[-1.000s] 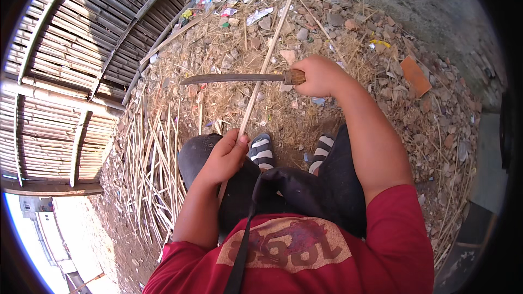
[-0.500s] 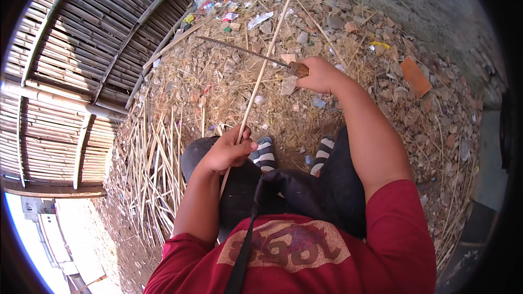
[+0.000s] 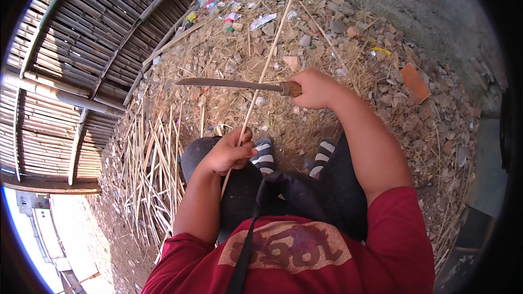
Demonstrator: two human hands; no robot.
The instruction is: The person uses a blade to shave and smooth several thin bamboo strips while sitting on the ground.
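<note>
My left hand [image 3: 231, 152] is closed around the lower part of a long, thin bamboo strip [image 3: 271, 49], which slants up and away to the right. My right hand [image 3: 311, 89] grips the wooden handle of a machete [image 3: 229, 83]. Its long dark blade points left and crosses the strip above my left hand, with the broad side largely facing me. Whether the edge touches the strip, I cannot tell. The strip's lower end runs down beside my left thigh.
A heap of loose bamboo strips [image 3: 150, 169] lies on the ground at my left. Behind it stands a bamboo slat wall [image 3: 81, 38]. Stones, straw and litter cover the ground, with an orange brick piece [image 3: 415, 83] at right. A rough wall [image 3: 436, 16] rises at far right.
The machete has come down along the bamboo strip toward my left hand, and its blade has turned to show more of its broad side. My left hand stays nearly in place.
</note>
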